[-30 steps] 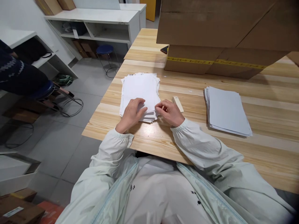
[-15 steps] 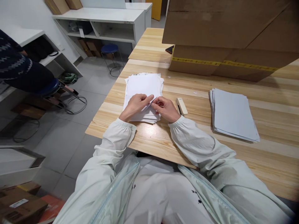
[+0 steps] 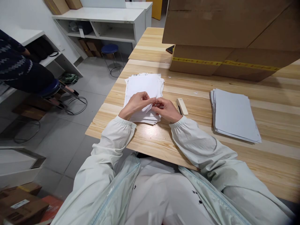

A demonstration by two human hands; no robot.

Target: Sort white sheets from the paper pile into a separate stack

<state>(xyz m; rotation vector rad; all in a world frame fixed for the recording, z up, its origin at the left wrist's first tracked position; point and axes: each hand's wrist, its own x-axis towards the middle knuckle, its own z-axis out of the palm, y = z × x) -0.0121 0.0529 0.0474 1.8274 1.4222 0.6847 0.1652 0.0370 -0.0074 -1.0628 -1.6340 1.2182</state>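
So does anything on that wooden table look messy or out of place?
Slightly. The paper stack under both hands is ragged, its sheet edges fanned out unevenly, while the right-hand stack lies neater. The left hand and right hand pinch a lifted corner. A few small white scraps dot the table.

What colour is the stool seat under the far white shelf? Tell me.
Dark blue stool seat, seen in the head view.

Two paper stacks: one stack (image 3: 144, 86) under the fingertips (image 3: 153, 100), another stack (image 3: 234, 114) well right of them. One stapler (image 3: 182, 106) just right of the fingers. Two cardboard boxes (image 3: 225, 65), probably, beyond them. One blue stool (image 3: 110, 49).
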